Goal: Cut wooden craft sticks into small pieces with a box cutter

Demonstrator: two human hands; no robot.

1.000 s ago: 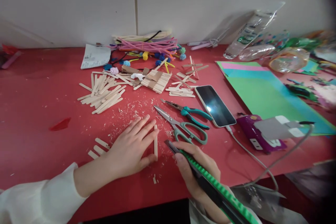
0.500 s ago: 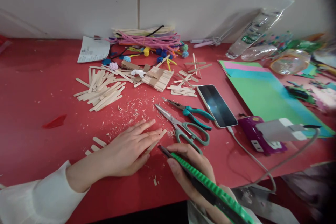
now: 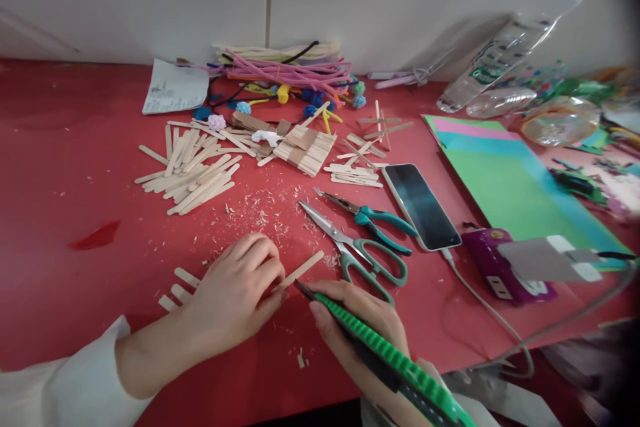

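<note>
Curled fingers of my left hand (image 3: 240, 287) pinch one wooden craft stick (image 3: 306, 267) near its lower end, low over the red table. The stick's far end points up and to the right. My right hand (image 3: 363, 327) grips a green and black utility knife (image 3: 385, 347). The knife's dark blade tip is close beside the craft stick; whether it touches I cannot tell. Under and left of my left hand lie several short stick pieces (image 3: 181, 293). Wood shavings (image 3: 257, 210) are scattered beyond my hands.
Grey-green scissors (image 3: 357, 250) and teal pliers (image 3: 373, 220) lie just beyond my right hand. A phone (image 3: 423, 207) on a cable is to their right, near a purple box (image 3: 493, 260). Loose craft sticks (image 3: 195, 167), pink pipe cleaners (image 3: 287, 70) and coloured paper (image 3: 515, 173) lie farther back.
My left hand's fingers have gone from stretched flat over the craft stick to curled round its end. The knife tip has come a little left, closer to the stick. The view has shifted slightly.
</note>
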